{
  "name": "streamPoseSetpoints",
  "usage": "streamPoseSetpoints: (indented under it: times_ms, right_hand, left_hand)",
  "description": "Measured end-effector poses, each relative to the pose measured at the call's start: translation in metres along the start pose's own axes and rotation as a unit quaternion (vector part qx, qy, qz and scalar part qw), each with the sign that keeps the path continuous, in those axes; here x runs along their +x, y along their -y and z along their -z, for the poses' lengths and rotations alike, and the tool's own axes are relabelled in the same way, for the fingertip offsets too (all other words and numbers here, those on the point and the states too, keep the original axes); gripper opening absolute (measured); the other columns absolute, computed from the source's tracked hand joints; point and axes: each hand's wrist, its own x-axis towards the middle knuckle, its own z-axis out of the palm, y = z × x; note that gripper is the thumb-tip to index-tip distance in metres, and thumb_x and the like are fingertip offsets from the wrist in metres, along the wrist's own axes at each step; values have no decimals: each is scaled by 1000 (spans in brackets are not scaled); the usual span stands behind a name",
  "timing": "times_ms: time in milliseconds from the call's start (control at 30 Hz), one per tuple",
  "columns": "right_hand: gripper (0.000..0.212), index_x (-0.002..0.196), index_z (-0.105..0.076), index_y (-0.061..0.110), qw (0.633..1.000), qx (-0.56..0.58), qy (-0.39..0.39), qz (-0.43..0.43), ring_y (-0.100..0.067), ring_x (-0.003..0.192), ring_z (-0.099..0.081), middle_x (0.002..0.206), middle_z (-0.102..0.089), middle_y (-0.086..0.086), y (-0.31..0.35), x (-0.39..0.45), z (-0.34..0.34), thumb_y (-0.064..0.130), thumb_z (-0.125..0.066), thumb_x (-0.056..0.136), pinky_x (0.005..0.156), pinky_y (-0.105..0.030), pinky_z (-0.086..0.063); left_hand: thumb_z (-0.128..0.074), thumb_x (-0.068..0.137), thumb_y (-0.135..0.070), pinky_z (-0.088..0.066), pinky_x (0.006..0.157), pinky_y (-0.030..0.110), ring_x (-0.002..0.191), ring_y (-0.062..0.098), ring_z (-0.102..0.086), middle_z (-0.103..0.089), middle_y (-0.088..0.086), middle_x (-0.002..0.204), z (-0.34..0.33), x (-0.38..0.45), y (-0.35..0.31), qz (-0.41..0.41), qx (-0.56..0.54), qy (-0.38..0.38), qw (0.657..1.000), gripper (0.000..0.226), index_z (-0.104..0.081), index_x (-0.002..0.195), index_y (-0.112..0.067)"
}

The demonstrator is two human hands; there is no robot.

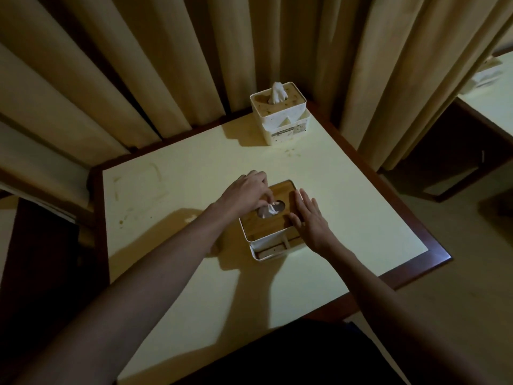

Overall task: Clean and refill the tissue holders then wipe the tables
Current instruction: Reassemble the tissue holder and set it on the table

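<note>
A white tissue holder (270, 245) with a wooden lid (283, 190) stands in the middle of the pale yellow table (347, 195). My left hand (245, 191) pinches the white tissue (270, 209) that sticks out of the lid's oval slot. My right hand (309, 218) lies flat on the right side of the lid, fingers straight. A second white tissue holder (280, 118) stands at the table's far edge with a tissue (276, 93) poking up from its top.
Beige curtains (138, 65) hang close behind the table. The table has a dark wooden border (416, 270) and faint stains (138, 190) on its left part. Another table (491, 107) with a white box shows at the far right.
</note>
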Motion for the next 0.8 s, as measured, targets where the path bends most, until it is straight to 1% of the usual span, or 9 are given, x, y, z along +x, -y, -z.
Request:
streamPoseSetpoints:
  times_ms: [167,300,400,433,500,567,633,700,800]
  right_hand:
    - [63,153,0,27,1000,6,8,-2,-27,147,6,161,5,6,1,-1,2,42,-32,101,116,-52,-14]
    - [64,153,2,27,1000,7,15,0,-27,148,6,161,6,6,0,-1,2,43,-32,101,116,-53,-14]
    - [67,153,2,27,999,31,18,10,-26,148,6,161,5,6,-2,-2,5,44,-34,100,117,-53,-13]
    - [69,153,3,27,998,55,19,15,-26,148,5,161,4,6,-3,-3,6,45,-36,99,117,-53,-12]
    - [76,152,5,29,993,112,18,12,-25,148,3,161,-1,4,-7,-8,9,50,-41,96,118,-53,-11]
    - [82,153,3,31,989,145,11,-2,-21,148,-1,161,-5,6,-14,-15,10,58,-43,90,117,-53,-14]
    - [80,153,-9,29,989,149,-1,-2,-17,148,-8,160,-13,8,-23,-24,12,58,-46,89,117,-50,-18]
    - [69,151,-24,27,991,130,-14,1,-17,146,-16,157,-25,5,-26,-30,16,52,-47,91,115,-41,-20]
    - [56,143,-42,25,991,130,-20,8,-19,135,-40,145,-46,0,-29,-32,23,46,-50,92,103,-30,-34]
  left_hand:
    - [-69,85,-24,-48,79,32,94,13,-51,-56,-1,97,10,-6,3,47,-81,-85,992,16,-73,100,-24]
    - [-69,85,-15,-53,73,26,83,13,-57,-59,-5,98,8,-18,-2,91,-170,-120,974,43,-61,124,-31]
    - [-68,85,-11,-51,69,13,80,10,-58,-62,-5,98,-2,-40,-8,187,-282,-214,917,45,-60,125,-29]
    - [-68,85,-11,-51,71,13,80,10,-59,-63,-4,98,-11,-49,-9,223,-308,-241,893,42,-62,123,-26]
    - [-71,82,-16,-53,83,30,81,11,-61,-65,-5,97,-37,-68,-11,293,-323,-267,859,38,-64,118,-26]
    - [-74,77,-28,-50,89,41,87,12,-62,-63,-10,99,-63,-84,-15,350,-348,-253,832,44,-62,120,-28]
    - [-76,78,-29,-50,86,32,96,12,-61,-60,-9,109,-80,-93,-25,376,-417,-213,800,55,-56,129,-23]
    - [-76,79,-25,-52,83,25,100,8,-63,-65,-4,115,-91,-96,-35,364,-488,-189,770,60,-52,134,-24]
    - [-75,80,-19,-53,78,17,94,4,-67,-70,2,108,-99,-96,-43,353,-521,-203,750,62,-48,136,-28]
